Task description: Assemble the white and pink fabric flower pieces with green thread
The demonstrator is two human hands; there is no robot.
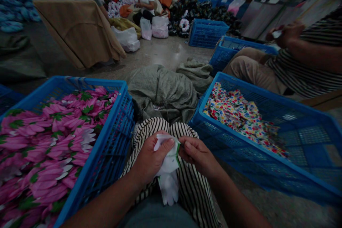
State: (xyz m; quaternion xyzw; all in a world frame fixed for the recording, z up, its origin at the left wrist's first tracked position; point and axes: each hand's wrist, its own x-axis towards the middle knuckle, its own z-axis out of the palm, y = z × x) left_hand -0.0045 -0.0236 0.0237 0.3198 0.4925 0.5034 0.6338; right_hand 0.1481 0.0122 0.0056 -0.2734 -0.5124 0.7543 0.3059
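Observation:
Over my striped lap, my left hand (157, 151) pinches a white fabric piece (171, 164) with green edging and finger-like lobes. Part of it hangs down between my knees. At its green edge on the right, my right hand (196, 153) is closed, thumb against fingers; whether it grips the edge or something small is hidden. To my left stands a blue crate (112, 131) full of pink petal-shaped fabric pieces (53, 142) with green parts and some white undersides. On my right, another blue crate (267, 149) holds colourful dotted fabric pieces (235, 110).
Grey-green woven sacks (162, 87) lie just beyond my knees. A person in a striped shirt (315, 46) sits close on the right. A cloth-draped chair (77, 32) stands ahead left. More blue crates (208, 34), plastic bags (160, 26) and a seated person (145, 0) are farther off.

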